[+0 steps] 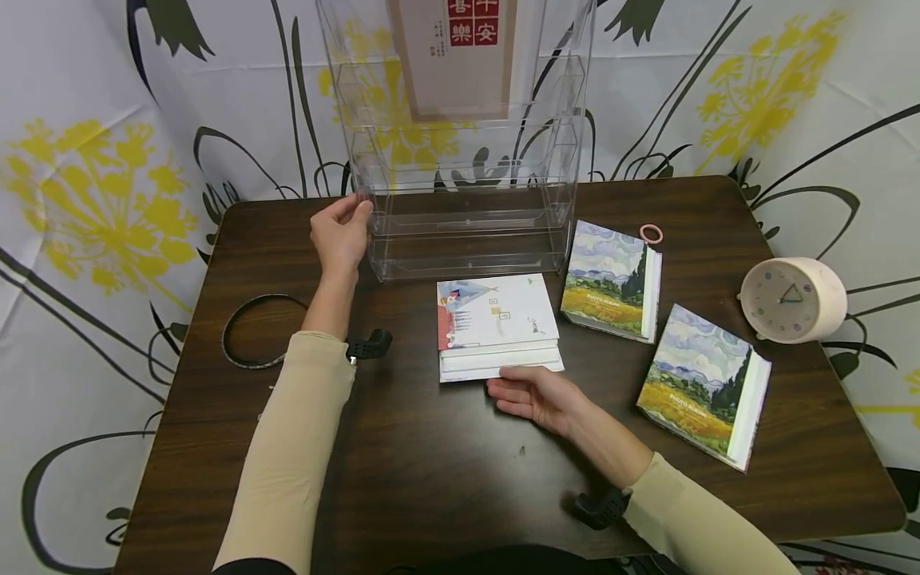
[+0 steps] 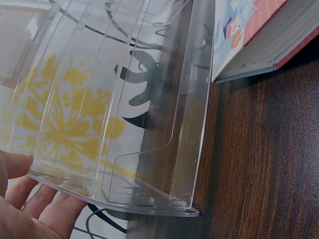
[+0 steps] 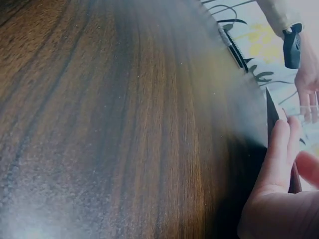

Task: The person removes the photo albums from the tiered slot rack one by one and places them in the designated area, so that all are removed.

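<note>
A clear acrylic rack (image 1: 467, 228) with stepped tiers stands at the back of the table. My left hand (image 1: 342, 231) grips its left side edge, thumb on one face and fingers on the other; the left wrist view shows this hand (image 2: 37, 201) at the panel's rim. In front of the rack lies a thick white illustrated album (image 1: 503, 311), pale page edges toward me. My right hand (image 1: 535, 395) holds its near edge, thumb above and fingers below. In the right wrist view that hand (image 3: 279, 189) partly hides the album's edge.
Two photo albums with a painted landscape, one (image 1: 607, 275) nearer the rack and one (image 1: 700, 383) farther right, lie on the brown table (image 1: 431, 479). A pink ring (image 1: 650, 233), a round clock (image 1: 791, 299) and a dark hoop (image 1: 230, 335) are also there. A card (image 1: 460, 80) stands in the rack's upper part.
</note>
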`<action>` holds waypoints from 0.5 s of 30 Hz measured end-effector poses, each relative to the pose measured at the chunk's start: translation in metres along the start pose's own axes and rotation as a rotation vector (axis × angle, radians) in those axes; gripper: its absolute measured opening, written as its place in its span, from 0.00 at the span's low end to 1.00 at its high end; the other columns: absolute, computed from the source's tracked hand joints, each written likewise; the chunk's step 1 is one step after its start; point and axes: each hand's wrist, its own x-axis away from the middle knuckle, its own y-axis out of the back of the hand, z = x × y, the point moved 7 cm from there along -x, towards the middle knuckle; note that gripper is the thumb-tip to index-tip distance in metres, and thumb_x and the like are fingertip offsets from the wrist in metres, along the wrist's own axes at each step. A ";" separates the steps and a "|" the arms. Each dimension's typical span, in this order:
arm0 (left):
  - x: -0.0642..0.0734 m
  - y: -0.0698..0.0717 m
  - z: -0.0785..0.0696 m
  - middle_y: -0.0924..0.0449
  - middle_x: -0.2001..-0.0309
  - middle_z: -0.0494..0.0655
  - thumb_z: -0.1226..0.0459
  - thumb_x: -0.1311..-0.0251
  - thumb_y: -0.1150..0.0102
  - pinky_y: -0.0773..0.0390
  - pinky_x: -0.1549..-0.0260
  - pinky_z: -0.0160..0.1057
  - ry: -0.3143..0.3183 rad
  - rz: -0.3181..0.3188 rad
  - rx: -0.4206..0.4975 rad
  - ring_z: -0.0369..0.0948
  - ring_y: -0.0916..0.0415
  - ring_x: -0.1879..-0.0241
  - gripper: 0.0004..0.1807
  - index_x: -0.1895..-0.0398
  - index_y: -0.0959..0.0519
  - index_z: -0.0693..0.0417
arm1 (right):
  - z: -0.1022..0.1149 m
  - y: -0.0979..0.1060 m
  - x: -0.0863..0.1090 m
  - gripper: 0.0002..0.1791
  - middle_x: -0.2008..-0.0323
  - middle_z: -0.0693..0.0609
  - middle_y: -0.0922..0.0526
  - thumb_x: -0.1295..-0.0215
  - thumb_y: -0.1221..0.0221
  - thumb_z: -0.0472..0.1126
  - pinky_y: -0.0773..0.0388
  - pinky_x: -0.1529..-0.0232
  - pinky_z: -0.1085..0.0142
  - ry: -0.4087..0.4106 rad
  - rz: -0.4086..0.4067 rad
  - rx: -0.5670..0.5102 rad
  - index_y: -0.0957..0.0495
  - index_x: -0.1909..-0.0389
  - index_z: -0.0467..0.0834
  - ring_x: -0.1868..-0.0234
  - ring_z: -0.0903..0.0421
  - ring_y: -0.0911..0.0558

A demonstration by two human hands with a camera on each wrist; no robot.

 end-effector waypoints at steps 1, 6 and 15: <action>0.000 0.000 0.000 0.15 0.51 0.47 0.61 0.36 0.36 0.18 0.64 0.33 0.000 0.002 0.001 0.38 0.19 0.54 0.16 0.46 0.17 0.52 | -0.001 0.000 0.000 0.08 0.64 0.44 0.13 0.26 0.50 0.36 0.17 0.56 0.62 -0.010 0.003 0.005 0.24 0.57 0.39 0.61 0.54 0.14; 0.001 0.000 0.000 0.15 0.51 0.48 0.61 0.37 0.36 0.18 0.66 0.31 -0.008 -0.004 0.000 0.38 0.19 0.54 0.16 0.46 0.17 0.52 | -0.006 0.003 0.002 0.08 0.64 0.44 0.13 0.25 0.48 0.42 0.17 0.57 0.60 -0.067 -0.011 0.042 0.28 0.56 0.41 0.62 0.53 0.13; 0.000 0.001 -0.001 0.15 0.52 0.47 0.61 0.37 0.36 0.19 0.64 0.33 -0.022 -0.015 -0.013 0.36 0.19 0.57 0.15 0.47 0.16 0.53 | -0.009 0.009 0.007 0.14 0.63 0.44 0.13 0.25 0.48 0.46 0.17 0.58 0.59 -0.094 -0.037 0.120 0.29 0.53 0.38 0.62 0.54 0.13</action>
